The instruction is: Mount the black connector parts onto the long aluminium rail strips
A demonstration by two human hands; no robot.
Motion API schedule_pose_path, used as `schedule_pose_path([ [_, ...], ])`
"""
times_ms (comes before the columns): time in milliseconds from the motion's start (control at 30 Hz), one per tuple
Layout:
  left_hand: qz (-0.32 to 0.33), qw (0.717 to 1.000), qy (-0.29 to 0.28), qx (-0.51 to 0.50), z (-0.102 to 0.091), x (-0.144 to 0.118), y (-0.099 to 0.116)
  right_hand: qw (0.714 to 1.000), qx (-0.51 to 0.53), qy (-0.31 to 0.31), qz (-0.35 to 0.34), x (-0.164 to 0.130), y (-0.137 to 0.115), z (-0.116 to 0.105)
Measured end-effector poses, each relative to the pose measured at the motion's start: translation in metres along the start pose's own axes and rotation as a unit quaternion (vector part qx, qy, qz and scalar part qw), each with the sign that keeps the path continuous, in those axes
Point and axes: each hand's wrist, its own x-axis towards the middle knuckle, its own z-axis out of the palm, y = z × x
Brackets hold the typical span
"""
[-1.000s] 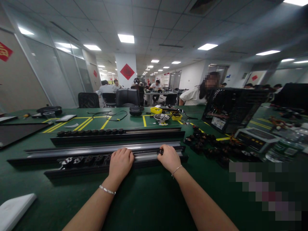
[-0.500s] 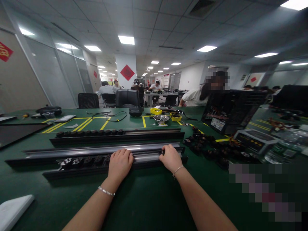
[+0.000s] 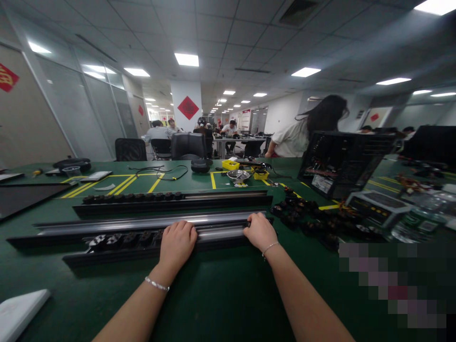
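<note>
While both hands press down on it, the long black metal rail with a silvery rounded channel (image 3: 213, 231) lies crosswise on the green table (image 3: 221, 294), nearest of three like rails. The left hand (image 3: 177, 243) rests on its middle, fingers (image 3: 185, 226) curled together over the far edge, clamped on the rail. The right hand (image 3: 261, 231) sits further along toward the rail's right end, its fingers folded round a small black sliding piece (image 3: 247, 223) (hard to make out under the hand). Left of the left hand, a row of black plug modules (image 3: 121, 240) sits seated in the same rail. Beyond the fingers lie two more black rails (image 3: 171, 199); right of the right hand is a loose heap of black modules (image 3: 313, 218). I judge the step to be sliding a module along the channel; the next move likely calls for a steady, level push leftward.
</note>
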Motion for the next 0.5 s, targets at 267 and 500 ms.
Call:
schedule_pose_path([
  [267,0.003,1.000,0.009,0.004,0.001,0.000,-0.001,1.000,-0.020,-0.009,0.013,0.002,0.004,-0.005],
  [500,0.004,1.000,0.013,0.007,0.001,0.000,0.000,0.998,-0.039,-0.018,0.041,0.007,0.017,-0.010],
])
